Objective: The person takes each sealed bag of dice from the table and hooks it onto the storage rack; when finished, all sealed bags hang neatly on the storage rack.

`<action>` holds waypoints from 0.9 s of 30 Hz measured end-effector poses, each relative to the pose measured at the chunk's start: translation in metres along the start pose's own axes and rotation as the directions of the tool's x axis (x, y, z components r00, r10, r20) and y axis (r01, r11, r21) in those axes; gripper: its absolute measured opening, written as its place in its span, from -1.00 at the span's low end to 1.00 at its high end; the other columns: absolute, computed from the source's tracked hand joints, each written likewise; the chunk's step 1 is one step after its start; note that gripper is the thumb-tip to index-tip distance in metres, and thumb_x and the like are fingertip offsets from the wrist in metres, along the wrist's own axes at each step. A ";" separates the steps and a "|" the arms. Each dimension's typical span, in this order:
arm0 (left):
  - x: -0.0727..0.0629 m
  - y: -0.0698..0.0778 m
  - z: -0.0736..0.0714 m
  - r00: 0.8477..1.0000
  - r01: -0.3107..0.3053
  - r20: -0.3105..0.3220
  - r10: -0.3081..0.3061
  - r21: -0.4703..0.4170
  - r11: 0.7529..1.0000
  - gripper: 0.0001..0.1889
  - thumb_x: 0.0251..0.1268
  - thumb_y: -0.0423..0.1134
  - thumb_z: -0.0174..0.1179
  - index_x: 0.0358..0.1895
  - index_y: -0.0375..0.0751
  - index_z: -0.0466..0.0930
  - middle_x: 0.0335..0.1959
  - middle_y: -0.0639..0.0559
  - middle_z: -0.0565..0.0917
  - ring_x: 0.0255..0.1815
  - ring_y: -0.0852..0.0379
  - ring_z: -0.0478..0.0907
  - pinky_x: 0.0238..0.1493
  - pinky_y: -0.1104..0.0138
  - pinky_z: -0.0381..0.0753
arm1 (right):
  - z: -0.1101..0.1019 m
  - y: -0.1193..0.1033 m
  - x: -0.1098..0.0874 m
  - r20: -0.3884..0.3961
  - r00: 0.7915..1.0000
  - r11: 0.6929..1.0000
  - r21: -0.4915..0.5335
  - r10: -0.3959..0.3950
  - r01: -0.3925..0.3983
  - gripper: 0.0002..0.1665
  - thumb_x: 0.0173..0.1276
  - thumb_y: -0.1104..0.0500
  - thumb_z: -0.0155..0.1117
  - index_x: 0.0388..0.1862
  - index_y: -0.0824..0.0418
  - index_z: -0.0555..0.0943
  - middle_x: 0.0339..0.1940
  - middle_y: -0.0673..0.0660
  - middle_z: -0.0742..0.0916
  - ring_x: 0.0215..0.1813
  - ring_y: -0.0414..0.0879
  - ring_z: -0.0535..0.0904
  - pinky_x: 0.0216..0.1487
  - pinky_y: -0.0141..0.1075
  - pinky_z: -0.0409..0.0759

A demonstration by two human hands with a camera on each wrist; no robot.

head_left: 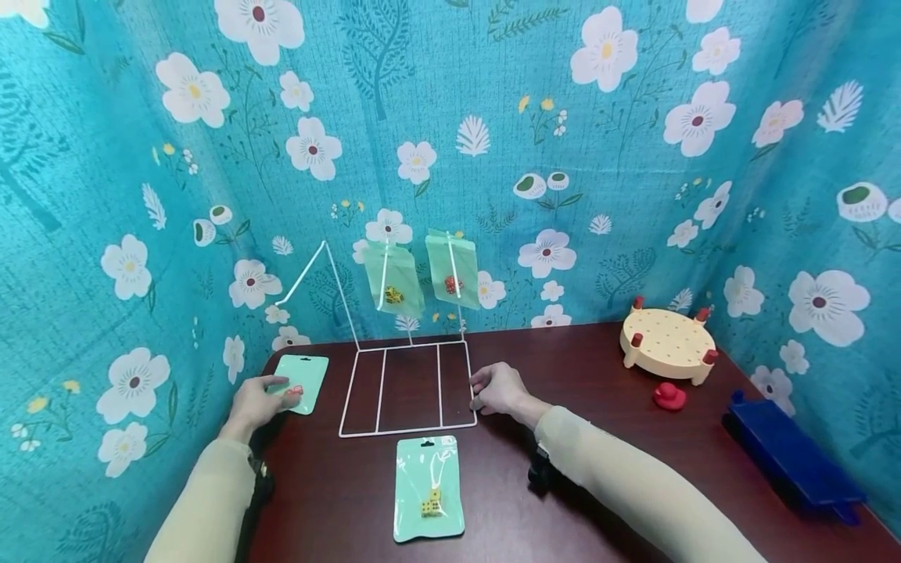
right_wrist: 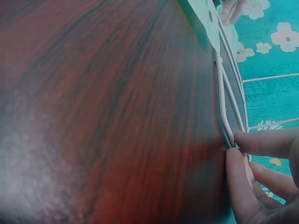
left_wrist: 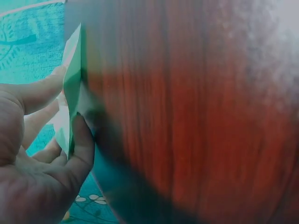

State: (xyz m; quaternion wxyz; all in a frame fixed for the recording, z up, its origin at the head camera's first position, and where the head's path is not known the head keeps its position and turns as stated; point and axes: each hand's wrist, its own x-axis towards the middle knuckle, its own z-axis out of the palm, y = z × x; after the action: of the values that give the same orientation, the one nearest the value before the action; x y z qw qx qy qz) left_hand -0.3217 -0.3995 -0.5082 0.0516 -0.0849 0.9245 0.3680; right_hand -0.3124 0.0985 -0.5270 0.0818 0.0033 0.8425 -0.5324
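Observation:
At the table's left edge my left hand [head_left: 259, 403] pinches a mint-green pouch [head_left: 307, 375] with a red item showing through. In the left wrist view, thumb and fingers [left_wrist: 83, 144] lie on either face of that pouch [left_wrist: 74, 86]. My right hand [head_left: 503, 389] grips the right side of the base of a white wire rack [head_left: 408, 431]; in the right wrist view, thumb and forefinger pinch its wire [right_wrist: 223, 102]. Two green pouches hang from the rack's hooks, one with a yellow item [head_left: 394, 295], one with a red item [head_left: 452, 285]. The left hook [head_left: 303, 274] bears nothing.
Another mint pouch [head_left: 428, 461] with yellow dice lies in front of the rack. To the right stand a cream pegged stool-like toy [head_left: 667, 336], a red rubber duck [head_left: 669, 396] and a blue tray-like piece [head_left: 791, 453]. Flowered blue cloth [head_left: 507, 188] encloses the table.

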 end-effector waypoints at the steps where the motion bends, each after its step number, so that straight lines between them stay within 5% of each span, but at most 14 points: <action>1: 0.000 -0.001 0.000 1.000 -0.001 -0.001 0.001 -0.017 1.000 -0.28 0.56 -0.07 0.43 0.59 -0.44 0.49 0.45 -0.57 0.58 0.25 -0.39 0.62 0.38 -0.28 0.66 | 0.000 0.000 0.000 0.003 1.000 1.000 0.002 0.002 -0.002 -0.45 0.06 0.54 0.66 0.10 0.37 0.84 -0.15 0.24 0.85 -0.25 -0.08 0.82 -0.28 -0.16 0.90; 5: -0.001 -0.004 0.000 1.000 -0.002 -0.012 0.000 -0.099 0.995 -0.40 0.61 -0.20 0.35 0.54 -0.49 0.53 0.38 -0.55 0.63 0.05 -0.21 0.73 0.21 0.02 0.82 | 0.000 0.001 -0.001 0.008 1.000 1.000 0.013 0.001 -0.001 -0.43 0.05 0.56 0.66 0.11 0.37 0.85 -0.12 0.28 0.85 -0.25 -0.09 0.81 -0.27 -0.16 0.90; 9: -0.003 -0.006 0.002 1.000 0.010 -0.017 -0.013 -0.174 0.985 -0.46 0.64 -0.30 0.23 0.57 -0.45 0.53 0.43 -0.53 0.58 0.07 -0.12 0.69 0.04 0.25 0.87 | -0.001 0.001 -0.002 -0.002 1.000 0.999 0.042 0.003 -0.003 -0.41 0.01 0.59 0.66 0.11 0.39 0.85 -0.11 0.30 0.86 -0.26 -0.11 0.80 -0.25 -0.15 0.91; 15: -0.011 -0.007 0.006 1.000 0.027 -0.006 -0.030 -0.279 0.960 -0.43 0.69 -0.32 0.20 0.65 -0.40 0.45 0.53 -0.53 0.47 0.12 -0.06 0.72 0.06 0.32 0.88 | -0.001 0.001 -0.003 -0.002 1.000 0.999 0.052 -0.001 0.001 -0.40 0.01 0.60 0.64 0.12 0.40 0.84 -0.14 0.26 0.85 -0.27 -0.13 0.77 -0.23 -0.17 0.91; 27: -0.025 0.007 0.006 0.997 -0.072 -0.005 0.079 -0.463 0.883 -0.39 0.73 -0.26 0.24 0.72 -0.26 0.39 0.64 -0.42 0.45 0.02 0.29 0.75 0.11 0.44 0.83 | 0.001 0.002 -0.003 -0.036 0.999 0.999 -0.042 -0.021 0.020 -0.44 -0.01 0.53 0.69 0.06 0.34 0.88 -0.23 0.17 0.86 -0.27 -0.19 0.75 -0.24 -0.26 0.89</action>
State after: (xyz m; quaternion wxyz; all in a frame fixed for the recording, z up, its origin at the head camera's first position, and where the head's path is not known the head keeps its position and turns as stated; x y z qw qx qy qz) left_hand -0.2979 -0.3877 -0.5037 0.0217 -0.0562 0.8123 0.5801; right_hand -0.3088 0.0987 -0.5286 0.0610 0.0026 0.8547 -0.5155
